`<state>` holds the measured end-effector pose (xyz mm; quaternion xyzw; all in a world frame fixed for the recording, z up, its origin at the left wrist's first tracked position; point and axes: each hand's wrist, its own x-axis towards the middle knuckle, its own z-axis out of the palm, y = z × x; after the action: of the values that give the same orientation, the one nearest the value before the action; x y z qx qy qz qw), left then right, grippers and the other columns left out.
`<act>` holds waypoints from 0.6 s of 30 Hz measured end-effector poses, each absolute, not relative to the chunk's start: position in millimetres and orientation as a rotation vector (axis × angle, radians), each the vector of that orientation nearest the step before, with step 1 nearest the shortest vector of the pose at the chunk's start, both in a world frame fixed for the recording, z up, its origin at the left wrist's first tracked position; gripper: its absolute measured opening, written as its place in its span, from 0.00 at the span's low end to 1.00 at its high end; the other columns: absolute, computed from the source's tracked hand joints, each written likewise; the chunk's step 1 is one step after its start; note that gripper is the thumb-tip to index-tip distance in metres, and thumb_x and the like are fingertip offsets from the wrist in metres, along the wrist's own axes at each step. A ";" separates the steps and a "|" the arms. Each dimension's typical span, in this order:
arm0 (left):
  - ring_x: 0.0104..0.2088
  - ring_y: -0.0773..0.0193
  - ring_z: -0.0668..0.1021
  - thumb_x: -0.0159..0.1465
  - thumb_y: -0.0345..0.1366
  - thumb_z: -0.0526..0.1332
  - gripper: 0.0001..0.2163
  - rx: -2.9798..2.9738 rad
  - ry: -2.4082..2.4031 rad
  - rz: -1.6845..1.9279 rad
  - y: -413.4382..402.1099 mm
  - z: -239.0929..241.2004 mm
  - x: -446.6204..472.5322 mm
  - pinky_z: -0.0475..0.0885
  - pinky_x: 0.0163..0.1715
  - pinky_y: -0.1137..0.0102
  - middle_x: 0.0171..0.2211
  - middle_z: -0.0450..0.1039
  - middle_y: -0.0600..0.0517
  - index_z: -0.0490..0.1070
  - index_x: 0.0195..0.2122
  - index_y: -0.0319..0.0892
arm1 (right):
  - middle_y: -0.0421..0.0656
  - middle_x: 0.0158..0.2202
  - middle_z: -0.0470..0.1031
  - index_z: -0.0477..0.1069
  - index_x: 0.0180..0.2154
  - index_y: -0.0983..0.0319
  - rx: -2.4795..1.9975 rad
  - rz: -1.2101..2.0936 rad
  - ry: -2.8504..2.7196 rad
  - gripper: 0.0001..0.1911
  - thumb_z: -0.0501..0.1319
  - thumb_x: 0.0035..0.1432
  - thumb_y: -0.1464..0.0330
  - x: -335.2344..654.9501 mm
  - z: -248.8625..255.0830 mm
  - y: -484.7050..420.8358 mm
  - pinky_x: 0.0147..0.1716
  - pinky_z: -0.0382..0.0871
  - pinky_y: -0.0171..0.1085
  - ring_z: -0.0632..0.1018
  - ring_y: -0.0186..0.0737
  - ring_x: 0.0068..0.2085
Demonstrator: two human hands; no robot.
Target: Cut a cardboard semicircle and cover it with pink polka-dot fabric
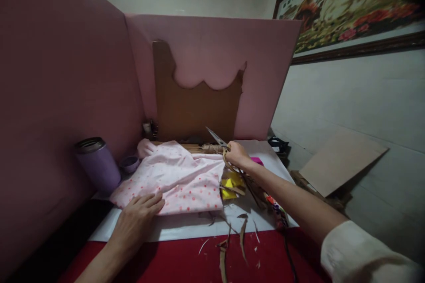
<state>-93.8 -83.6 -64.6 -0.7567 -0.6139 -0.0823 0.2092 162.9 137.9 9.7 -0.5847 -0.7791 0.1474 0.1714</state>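
Head view shows your left hand [137, 221] spread flat on the dotted pink cloth [179, 177] in the middle of the surface [186, 230], apparently pinning it. Your right hand [236, 154], at the cloth's far right edge, is closed around the scissors [215, 137], blades pointing far-left.

- No words, brands or numbers can be read anywhere.
- A few tiny light marks are seen in a corner of the picture [352, 9], too small to be read.
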 end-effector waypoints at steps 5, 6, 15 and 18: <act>0.47 0.51 0.75 0.58 0.25 0.56 0.15 -2.078 -1.684 -0.244 -82.5 -56.8 -81.5 0.68 0.44 0.57 0.48 0.75 0.46 0.74 0.43 0.46 | 0.46 0.47 0.70 0.67 0.47 0.63 -1.641 0.464 -2.238 0.14 0.57 0.60 0.65 194.2 2.5 134.7 0.41 0.70 0.44 0.74 0.42 0.44; 0.48 0.49 0.74 0.58 0.25 0.55 0.15 -2.073 -1.664 -0.258 -81.1 -54.4 -74.9 0.67 0.44 0.55 0.48 0.75 0.45 0.74 0.44 0.46 | 0.45 0.47 0.70 0.67 0.47 0.63 -1.620 0.483 -2.235 0.14 0.57 0.60 0.65 197.9 1.6 131.2 0.41 0.70 0.44 0.74 0.41 0.43; 0.50 0.52 0.73 0.60 0.26 0.53 0.17 -2.320 -1.492 -0.435 -56.1 -47.8 -2.0 0.64 0.48 0.55 0.50 0.73 0.44 0.68 0.50 0.42 | 0.35 0.21 0.69 0.63 0.29 0.62 -1.346 0.867 -1.971 0.16 0.69 0.44 0.64 206.0 10.3 78.2 0.17 0.62 0.30 0.70 0.32 0.19; 0.47 0.55 0.75 0.61 0.28 0.54 0.12 -2.312 -1.568 -0.534 -48.2 -41.2 -0.6 0.65 0.46 0.59 0.45 0.76 0.47 0.71 0.44 0.43 | 0.37 0.20 0.72 0.61 0.32 0.61 -1.265 1.066 -1.880 0.13 0.61 0.52 0.59 209.2 3.4 60.1 0.13 0.59 0.31 0.69 0.32 0.15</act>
<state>-0.6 -48.2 -41.2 -0.8039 -0.5452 -0.1857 0.1483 209.2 60.1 3.4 -0.4798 -0.7129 0.4042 0.3134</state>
